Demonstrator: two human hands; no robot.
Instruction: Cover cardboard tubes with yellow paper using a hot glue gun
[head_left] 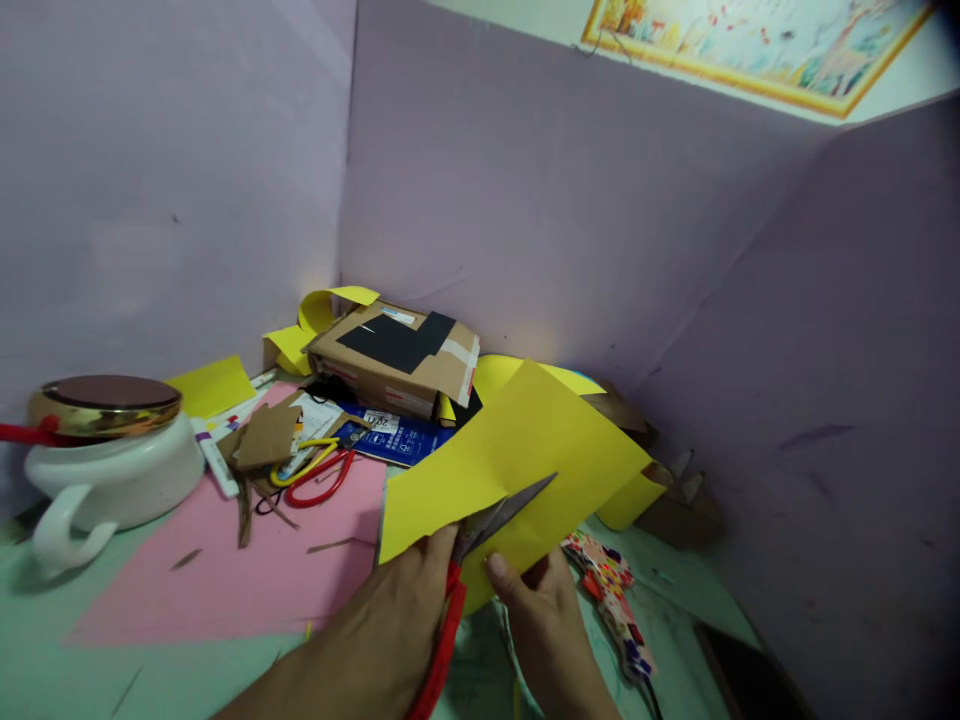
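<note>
My left hand (409, 595) is closed on a pair of red-handled scissors (442, 640). Their grey blades point up and to the right, with one blade lying over a yellow sheet of paper (555, 430). Along the blades the lower left part of the sheet is split by a cut. My right hand (544, 610) pinches the sheet's lower edge, thumb on top and fingers behind it. Most of the left fingers are hidden by the hand and the handle.
Pink paper (322, 560) lies left on the pale green table, with cardboard scraps (270, 437) and other red-and-yellow-handled scissors (319, 480). A white mug (112, 490) stands far left. Behind is a cardboard box (390, 365). A patterned glue gun-like tool (611, 600) lies right.
</note>
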